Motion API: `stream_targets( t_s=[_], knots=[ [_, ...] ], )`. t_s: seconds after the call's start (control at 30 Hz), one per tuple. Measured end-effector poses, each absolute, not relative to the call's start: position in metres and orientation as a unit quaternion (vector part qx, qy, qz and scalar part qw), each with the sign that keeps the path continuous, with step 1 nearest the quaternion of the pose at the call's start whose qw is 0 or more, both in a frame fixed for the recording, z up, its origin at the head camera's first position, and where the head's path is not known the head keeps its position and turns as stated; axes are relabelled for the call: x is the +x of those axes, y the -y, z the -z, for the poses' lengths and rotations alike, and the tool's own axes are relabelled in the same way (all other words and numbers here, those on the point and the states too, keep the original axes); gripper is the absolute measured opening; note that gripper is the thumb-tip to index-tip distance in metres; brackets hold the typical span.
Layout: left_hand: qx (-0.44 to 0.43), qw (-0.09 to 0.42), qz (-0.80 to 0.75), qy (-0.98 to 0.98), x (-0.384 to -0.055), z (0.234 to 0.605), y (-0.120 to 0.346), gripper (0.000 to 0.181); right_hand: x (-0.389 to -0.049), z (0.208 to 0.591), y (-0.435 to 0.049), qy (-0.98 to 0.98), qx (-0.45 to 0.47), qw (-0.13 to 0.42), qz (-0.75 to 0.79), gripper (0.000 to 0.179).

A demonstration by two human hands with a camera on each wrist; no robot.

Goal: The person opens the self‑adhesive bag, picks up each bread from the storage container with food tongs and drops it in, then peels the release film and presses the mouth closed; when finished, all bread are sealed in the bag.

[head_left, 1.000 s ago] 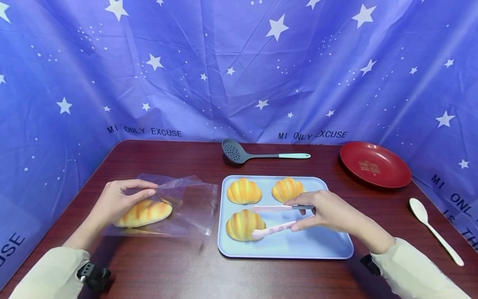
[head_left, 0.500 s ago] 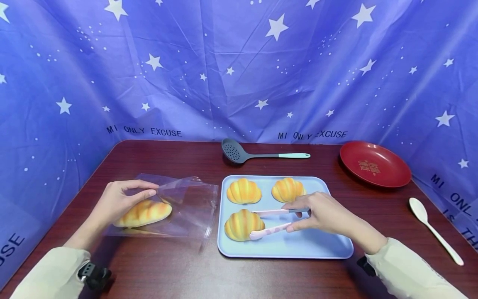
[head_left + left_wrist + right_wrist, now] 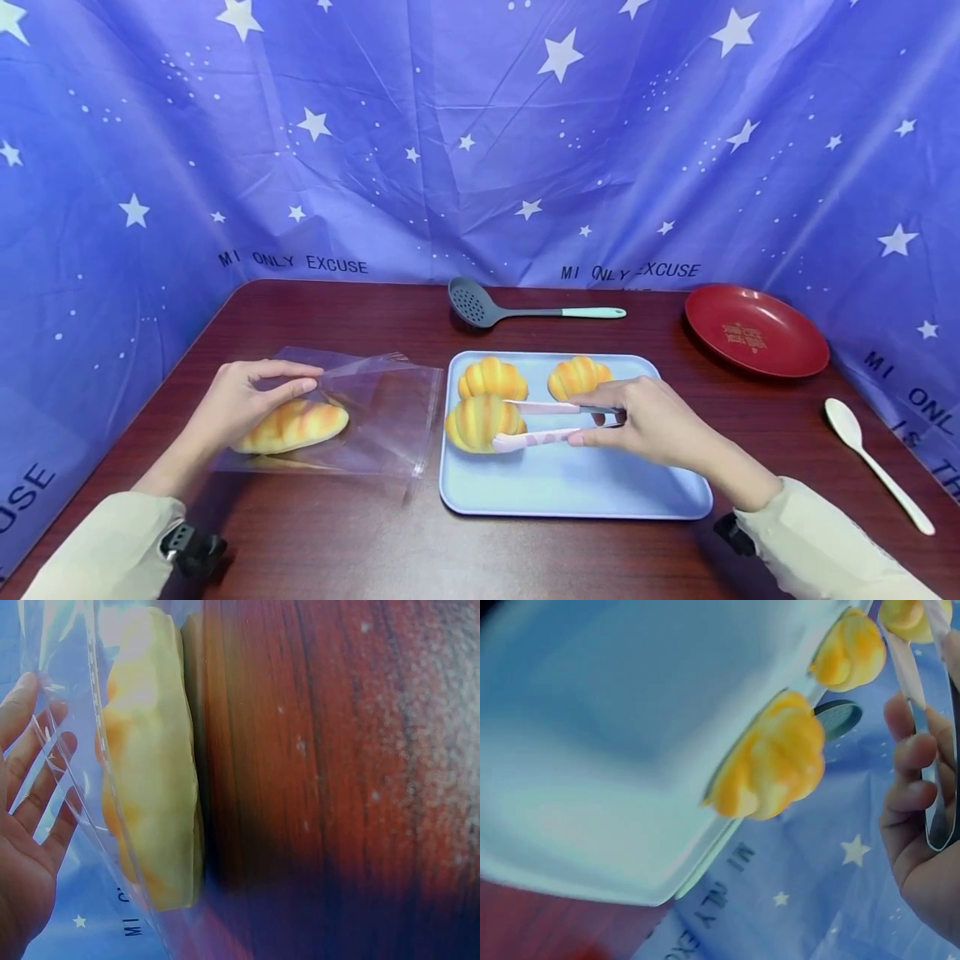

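Note:
My left hand (image 3: 243, 398) pinches the upper layer of a clear plastic bag (image 3: 393, 425). Inside the bag lies a long bread roll (image 3: 307, 427), partly covered by that hand; in the left wrist view the roll (image 3: 154, 765) shows through the film. On the right, my right hand (image 3: 663, 421) holds pink-tipped tongs (image 3: 536, 439) by their arms. Between the tips is a croissant-shaped bun (image 3: 480, 425), raised above the left part of the light blue tray (image 3: 577, 492). Two more buns, one at back left (image 3: 491, 377) and one at back right (image 3: 579, 377), rest on the tray.
A slotted skimmer (image 3: 474, 307) with a mint handle lies behind the tray. At the right are a red plate (image 3: 787, 337) and a white spoon (image 3: 877, 467). Blue star-printed cloth (image 3: 480, 167) hangs around the dark wooden table (image 3: 360, 542).
The tongs have closed on the front bun and lifted it off the tray, slightly left and toward the back. My left hand and the bag stay nearly still.

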State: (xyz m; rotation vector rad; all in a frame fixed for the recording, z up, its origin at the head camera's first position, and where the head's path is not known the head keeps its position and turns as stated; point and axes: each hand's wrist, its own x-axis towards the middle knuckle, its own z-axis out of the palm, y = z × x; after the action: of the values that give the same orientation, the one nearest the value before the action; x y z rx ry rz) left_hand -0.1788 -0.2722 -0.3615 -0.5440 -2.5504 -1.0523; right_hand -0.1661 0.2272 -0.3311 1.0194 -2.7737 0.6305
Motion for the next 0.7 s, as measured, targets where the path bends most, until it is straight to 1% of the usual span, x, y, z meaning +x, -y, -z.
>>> stream_targets(
  t_s=[0.13,0.27,0.53,0.7],
  knots=[
    [-0.193,0.17,0.367,0.894,-0.179,0.361,0.272,0.018,-0.167,0.325,-0.212,0.917,0.334,0.094,-0.197,0.043],
    [-0.196,0.175,0.366,0.892,-0.18,0.361,0.273,0.018,-0.168,0.32,-0.191,0.918,0.338,0.115,-0.173,0.042],
    [-0.189,0.171,0.377,0.891,-0.179,0.359,0.273,0.019,-0.175,0.315,-0.147,0.912,0.355,0.127,-0.162,0.047],
    [-0.184,0.167,0.38,0.891,-0.178,0.356,0.273,0.018,-0.177,0.306,-0.136,0.916,0.345,0.114,-0.17,0.049]
  ],
)
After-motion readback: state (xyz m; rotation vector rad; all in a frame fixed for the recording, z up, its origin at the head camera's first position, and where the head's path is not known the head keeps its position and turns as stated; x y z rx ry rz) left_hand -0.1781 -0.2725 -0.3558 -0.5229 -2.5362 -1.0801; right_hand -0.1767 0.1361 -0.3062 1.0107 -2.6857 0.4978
